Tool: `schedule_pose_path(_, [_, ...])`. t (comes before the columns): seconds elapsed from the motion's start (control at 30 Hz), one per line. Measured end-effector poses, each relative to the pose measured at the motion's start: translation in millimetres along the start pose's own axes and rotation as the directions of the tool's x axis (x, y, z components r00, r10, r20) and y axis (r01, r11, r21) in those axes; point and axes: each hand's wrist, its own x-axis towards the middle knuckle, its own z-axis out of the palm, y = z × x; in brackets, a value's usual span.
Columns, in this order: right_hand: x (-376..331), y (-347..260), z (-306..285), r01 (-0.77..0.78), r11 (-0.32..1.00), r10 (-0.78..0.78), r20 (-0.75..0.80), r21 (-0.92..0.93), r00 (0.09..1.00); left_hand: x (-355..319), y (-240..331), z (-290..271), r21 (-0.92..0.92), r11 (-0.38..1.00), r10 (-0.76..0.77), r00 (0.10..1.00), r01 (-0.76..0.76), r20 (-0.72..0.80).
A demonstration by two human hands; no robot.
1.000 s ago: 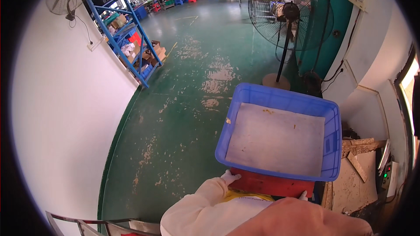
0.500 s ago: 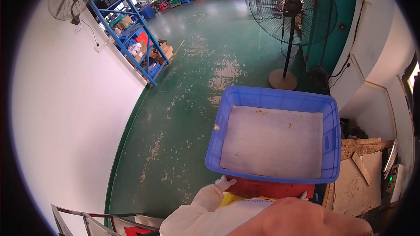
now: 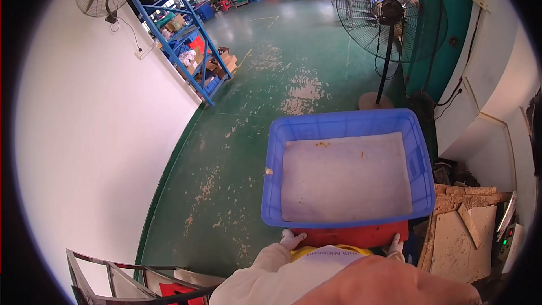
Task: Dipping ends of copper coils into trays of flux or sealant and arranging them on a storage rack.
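A blue plastic crate [image 3: 272, 192] fills the lower middle of the view, held out in front of my chest. A flat grey-brown sheet [image 3: 345, 176] lies in its bottom. It rests on a red crate [image 3: 361, 236], of which only the near edge shows. My left hand [image 3: 291, 240], in a white glove, grips the red crate's near left corner. My right hand [image 3: 396, 244], also in a white glove, grips its near right corner. White sleeves come up from the lower edge.
A green worn floor stretches ahead. A tall standing fan [image 3: 389, 17] stands just beyond the crate on the right. A blue shelf rack [image 3: 186, 39] lines the white left wall. Wood and cardboard scraps [image 3: 463, 231] lie at right, and a metal frame [image 3: 130, 279] is at lower left.
The crates have stayed in both hands while the view moved forward. The standing fan and the shelf rack are nearer and larger than before.
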Motion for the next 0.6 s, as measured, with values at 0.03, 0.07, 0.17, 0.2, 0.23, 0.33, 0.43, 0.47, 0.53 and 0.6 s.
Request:
schedule_pose_path(0.03, [-0.3, -13.2, 7.4, -0.009, 0.998, 0.010, 0.026, -0.062, 1.000, 10.3, -10.5, 4.9, 0.141, 0.986, 0.108, 0.984, -0.088, -0.140])
schedule_pose_path(0.07, [6.0, -19.9, 4.4, -0.015, 0.992, 0.020, 0.039, -0.123, 0.999, 5.0, -8.0, 17.3, 0.291, 0.944, 0.229, 0.942, -0.153, -0.247])
schedule_pose_path(0.17, [21.2, -41.9, 11.4, 0.206, 0.742, -0.430, -0.219, -0.638, 0.876, -15.4, 5.9, 36.7, 0.324, 0.942, 0.170, 0.952, -0.082, -0.253])
schedule_pose_path(0.2, [18.0, -55.0, 17.2, 0.217, 0.739, -0.435, -0.205, -0.638, 0.877, -19.2, 6.4, 37.9, 0.400, 0.914, 0.193, 0.944, -0.074, -0.267])
schedule_pose_path(0.23, [-0.9, -78.4, 25.6, 0.345, 0.582, -0.567, -0.063, -0.737, 0.821, -19.5, 1.8, 37.5, 0.390, 0.918, 0.191, 0.940, -0.070, -0.282])
schedule_pose_path(0.33, [48.7, -86.1, 19.5, 0.536, 0.154, -0.748, 0.256, -0.830, 0.612, -8.5, -18.3, 66.0, 0.672, 0.721, 0.326, 0.938, -0.168, -0.115])
schedule_pose_path(0.43, [67.9, -94.4, 40.2, 0.501, 0.080, -0.656, 0.333, -0.862, 0.677, 11.3, -23.2, 73.5, 0.806, 0.582, 0.250, 0.967, -0.109, -0.050])
schedule_pose_path(0.47, [63.4, -105.9, 53.0, 0.497, 0.091, -0.612, 0.345, -0.863, 0.712, 17.8, -28.3, 78.3, 0.812, 0.580, 0.247, 0.964, -0.068, -0.095])
schedule_pose_path(0.53, [69.3, -115.8, 63.5, 0.488, 0.101, -0.571, 0.351, -0.867, 0.742, 27.8, -32.9, 88.2, 0.816, 0.578, 0.248, 0.959, -0.034, -0.136])
schedule_pose_path(0.6, [92.7, -120.0, 60.5, 0.465, -0.008, -0.519, 0.401, -0.885, 0.754, 39.4, -34.5, 112.2, 0.824, 0.565, 0.242, 0.944, 0.052, -0.226])
